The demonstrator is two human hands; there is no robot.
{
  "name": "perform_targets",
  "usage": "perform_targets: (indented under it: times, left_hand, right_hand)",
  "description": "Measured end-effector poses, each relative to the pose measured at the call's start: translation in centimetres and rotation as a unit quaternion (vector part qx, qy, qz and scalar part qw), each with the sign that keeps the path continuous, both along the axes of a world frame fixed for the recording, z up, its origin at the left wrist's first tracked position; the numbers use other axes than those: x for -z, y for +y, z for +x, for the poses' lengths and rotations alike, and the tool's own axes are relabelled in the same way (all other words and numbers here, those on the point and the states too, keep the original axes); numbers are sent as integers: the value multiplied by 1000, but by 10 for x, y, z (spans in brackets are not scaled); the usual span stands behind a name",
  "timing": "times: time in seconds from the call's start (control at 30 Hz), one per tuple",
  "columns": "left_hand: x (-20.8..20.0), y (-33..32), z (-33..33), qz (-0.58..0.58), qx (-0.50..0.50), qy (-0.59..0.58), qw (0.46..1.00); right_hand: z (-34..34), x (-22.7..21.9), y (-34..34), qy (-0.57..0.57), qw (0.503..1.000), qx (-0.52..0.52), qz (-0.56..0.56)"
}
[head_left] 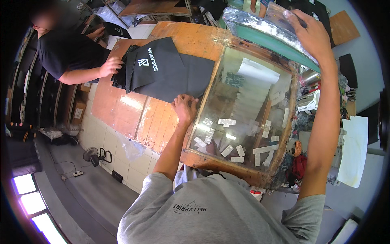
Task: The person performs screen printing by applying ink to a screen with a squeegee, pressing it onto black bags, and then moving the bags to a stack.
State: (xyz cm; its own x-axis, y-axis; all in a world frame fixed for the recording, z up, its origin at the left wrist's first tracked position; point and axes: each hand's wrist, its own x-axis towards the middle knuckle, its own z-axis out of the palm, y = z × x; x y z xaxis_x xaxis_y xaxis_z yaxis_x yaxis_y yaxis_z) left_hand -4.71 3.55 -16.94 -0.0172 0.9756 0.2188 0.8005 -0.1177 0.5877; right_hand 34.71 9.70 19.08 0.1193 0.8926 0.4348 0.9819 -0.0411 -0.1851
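My left hand [185, 109] has its fingers curled down on the near edge of a flat black fabric piece [199, 69], beside the glass-topped printing table [243, 105]. Next to that piece lies a stack of black fabric pieces [152, 69] with a white print. Up at the far right, my right hand [313, 34] is closed at the upper edge of a tilted screen-printing frame [268, 40], raised over the table's far end. A flat brownish piece [280, 17] shows under my right thumb; the other fingers are partly hidden.
At the left, a co-worker [73, 53] reaches a hand to the black stack on the wooden table [122, 107]. Pieces of light tape [227, 151] and a white sheet [258, 71] show at the glass. Cluttered tools [310, 101] line the right side. A fan [92, 155] stands lower left.
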Motion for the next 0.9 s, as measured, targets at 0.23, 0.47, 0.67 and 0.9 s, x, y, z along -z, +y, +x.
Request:
perform_targets:
  times: [0.23,0.47,0.67,0.9]
  left_hand:
    - [-29,24,-10,-161,-38,-119,979]
    - [-52,-9,62,-52,160,-60,984]
    - [-11,-29,136,-33,201,148,968]
    - [6,-36,216,1,372,164,913]
  right_hand:
    - [-8,0,-6,42,998,22,-28]
    - [-21,-11,-11,10,999,-19,-26]
    - [-15,-10,-19,32,999,-18,-6]
    - [-16,-23,-20,69,993,-53,-85]
